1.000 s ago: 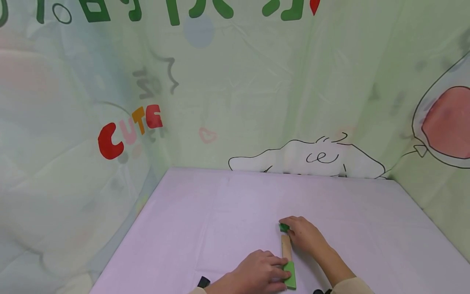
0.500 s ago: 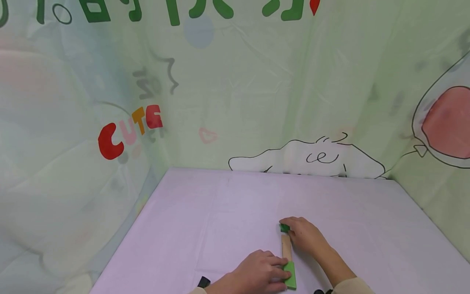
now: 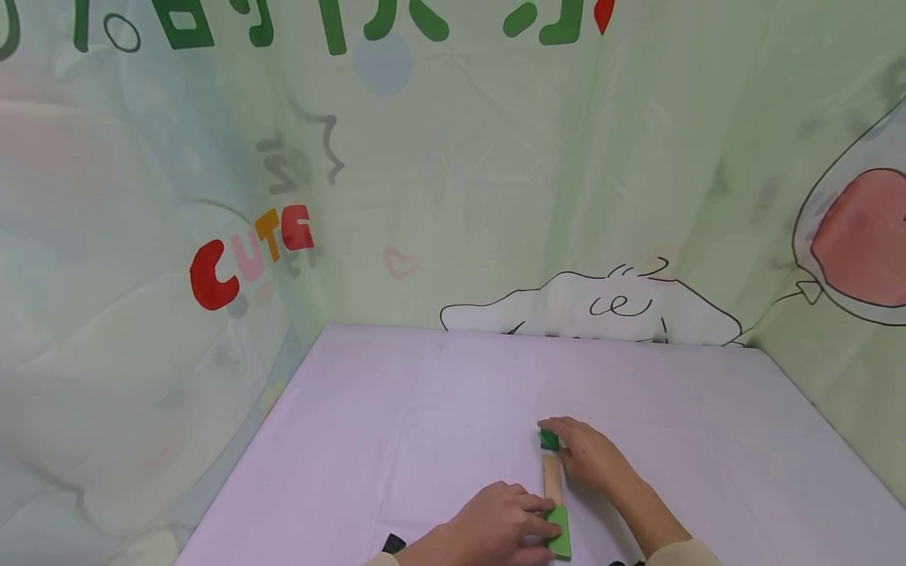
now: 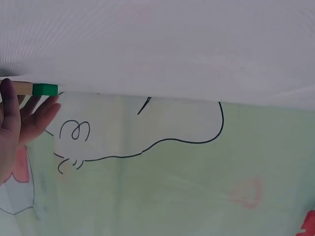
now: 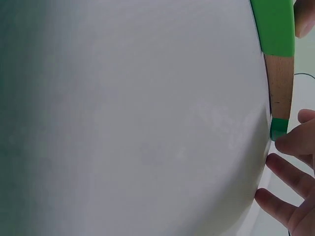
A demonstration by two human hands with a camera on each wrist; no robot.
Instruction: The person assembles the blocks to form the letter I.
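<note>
Toy blocks lie in a line on the table: a light green block [image 3: 559, 534] nearest, a bare wooden block [image 3: 552, 478] beyond it, and a small dark green block [image 3: 549, 439] at the far end. In the head view a thin strip of tablecloth shows between the dark green and wooden blocks. My right hand [image 3: 594, 454] pinches the dark green block [image 4: 45, 89] between thumb and fingers. My left hand [image 3: 499, 525] rests its fingertips on the light green block from the left. In the right wrist view, the light green block [image 5: 275, 29] adjoins the wooden block [image 5: 280, 86].
A pale lilac cloth covers the table [image 3: 354, 440]. Behind it stands a printed curtain [image 3: 439, 173] with drawings and letters. A dark object [image 3: 393, 543] sits beside my left wrist, and another dark object [image 3: 617, 563] shows by my right sleeve at the bottom edge.
The dark green block has turned slightly in my right fingers and sits squarer to the row. My left hand and the other two blocks stay put; the head view tilts a little.
</note>
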